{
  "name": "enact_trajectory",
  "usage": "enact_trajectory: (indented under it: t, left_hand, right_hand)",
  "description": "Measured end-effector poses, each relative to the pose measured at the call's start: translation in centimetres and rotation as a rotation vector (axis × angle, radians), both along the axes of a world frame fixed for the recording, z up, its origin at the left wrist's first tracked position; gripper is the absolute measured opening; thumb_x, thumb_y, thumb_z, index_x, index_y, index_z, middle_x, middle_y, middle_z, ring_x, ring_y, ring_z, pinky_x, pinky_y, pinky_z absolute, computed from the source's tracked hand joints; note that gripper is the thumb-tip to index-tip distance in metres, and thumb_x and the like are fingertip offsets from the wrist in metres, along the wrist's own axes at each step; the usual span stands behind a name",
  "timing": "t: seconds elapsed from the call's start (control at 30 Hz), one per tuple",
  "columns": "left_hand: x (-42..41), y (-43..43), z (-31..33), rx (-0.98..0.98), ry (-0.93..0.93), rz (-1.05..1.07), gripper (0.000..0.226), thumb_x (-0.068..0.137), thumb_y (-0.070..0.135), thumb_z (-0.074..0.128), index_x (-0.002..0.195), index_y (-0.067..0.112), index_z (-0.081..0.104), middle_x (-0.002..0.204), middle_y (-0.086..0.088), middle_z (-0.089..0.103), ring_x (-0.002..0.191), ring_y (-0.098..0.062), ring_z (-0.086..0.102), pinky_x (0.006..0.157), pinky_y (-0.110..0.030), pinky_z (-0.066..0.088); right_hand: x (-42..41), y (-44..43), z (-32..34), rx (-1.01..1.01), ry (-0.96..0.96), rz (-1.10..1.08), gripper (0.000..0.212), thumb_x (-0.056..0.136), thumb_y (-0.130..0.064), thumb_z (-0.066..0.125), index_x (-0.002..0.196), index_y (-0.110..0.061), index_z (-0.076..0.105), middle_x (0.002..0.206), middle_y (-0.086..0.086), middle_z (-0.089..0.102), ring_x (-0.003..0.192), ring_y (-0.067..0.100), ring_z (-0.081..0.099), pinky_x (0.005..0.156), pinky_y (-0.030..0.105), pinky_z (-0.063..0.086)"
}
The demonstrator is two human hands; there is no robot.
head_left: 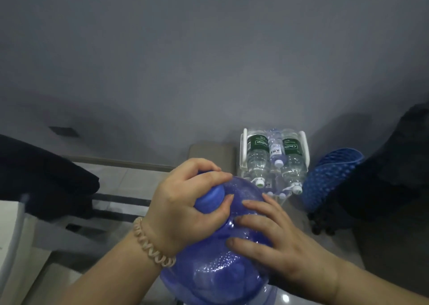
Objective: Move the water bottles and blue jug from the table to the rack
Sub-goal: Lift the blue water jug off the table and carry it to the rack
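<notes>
Blue translucent plastic fills the lower middle of the view: the blue jug (222,270) is held tilted, its cap (210,199) turned toward the upper left, near the rack (244,147) but not yet on it. Its base is cut off by the frame edge. The rack, set against the grey wall, is already loaded with water bottles (256,156): two large green-labelled ones are laid caps forward, a smaller bottle (276,151) is lodged between them, and more beneath cannot be counted. The bottle part is judged largely done; whether any remain on the worktop cannot be told, since it is not shown. The jug is left to place. The left hand (183,207) is curled tightly round the cap and neck; the right hand (274,242) is laid flat, fingers spread, against the jug's shoulder.
</notes>
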State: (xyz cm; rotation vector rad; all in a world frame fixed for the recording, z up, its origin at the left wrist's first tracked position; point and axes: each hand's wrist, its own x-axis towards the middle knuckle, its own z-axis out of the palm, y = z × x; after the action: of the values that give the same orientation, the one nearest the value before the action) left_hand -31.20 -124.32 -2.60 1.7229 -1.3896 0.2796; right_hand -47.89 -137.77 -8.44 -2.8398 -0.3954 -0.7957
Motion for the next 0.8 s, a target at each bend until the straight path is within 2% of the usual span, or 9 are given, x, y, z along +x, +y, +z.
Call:
enact_trajectory:
  t: [0.33, 0.47, 0.57, 0.67, 0.8]
  left_hand:
    - [9.3, -2.6, 0.8, -0.029, -0.044, -0.007, 0.024, 0.074, 0.023, 0.071, 0.093, 0.008, 0.072, 0.094, -0.005, 0.062, 0.087, -0.009, 0.059, 0.078, -0.020, 0.049]
    - [11.7, -4.0, 0.6, -0.026, -0.022, 0.000, 0.024, 0.074, 0.023, 0.071, 0.093, 0.008, 0.072, 0.095, -0.005, 0.062, 0.087, -0.009, 0.060, 0.078, -0.021, 0.049]
    - [13.1, -5.5, 0.1, -0.007, 0.002, 0.005, 0.025, 0.074, 0.024, 0.071, 0.093, 0.007, 0.071, 0.095, -0.006, 0.062, 0.088, -0.010, 0.060, 0.077, -0.022, 0.050]
    - [14.4, -7.3, -0.5, 0.039, 0.001, 0.031, 0.026, 0.075, 0.026, 0.069, 0.093, 0.007, 0.071, 0.094, -0.005, 0.063, 0.087, -0.009, 0.059, 0.077, -0.022, 0.050]
    - [15.9, -10.5, -1.4, 0.092, 0.018, 0.082, 0.027, 0.075, 0.026, 0.069, 0.093, 0.007, 0.071, 0.094, -0.007, 0.063, 0.088, -0.011, 0.060, 0.077, -0.024, 0.050]
  right_hand:
    - [9.3, -2.6, 1.0, -0.014, -0.017, -0.009, 0.032, 0.092, -0.021, 0.058, 0.122, -0.027, 0.050, 0.127, 0.003, 0.043, 0.126, 0.031, 0.046, 0.099, 0.058, 0.039]
    - [11.7, -4.1, 1.0, -0.010, 0.001, 0.007, 0.030, 0.093, -0.018, 0.057, 0.122, -0.026, 0.056, 0.125, 0.004, 0.044, 0.126, 0.032, 0.046, 0.099, 0.058, 0.039]
    - [13.3, -5.9, 0.6, -0.028, 0.018, 0.021, 0.039, 0.088, -0.015, 0.061, 0.124, -0.028, 0.053, 0.126, 0.003, 0.043, 0.127, 0.031, 0.045, 0.102, 0.057, 0.037]
    - [14.7, -8.1, -0.3, 0.003, 0.040, 0.032, 0.033, 0.090, -0.017, 0.059, 0.121, -0.027, 0.062, 0.126, 0.003, 0.044, 0.127, 0.031, 0.045, 0.101, 0.057, 0.038]
    - [17.1, -11.7, -1.9, 0.040, 0.026, 0.072, 0.028, 0.097, -0.023, 0.050, 0.125, -0.030, 0.048, 0.125, 0.001, 0.043, 0.127, 0.029, 0.045, 0.100, 0.056, 0.039]
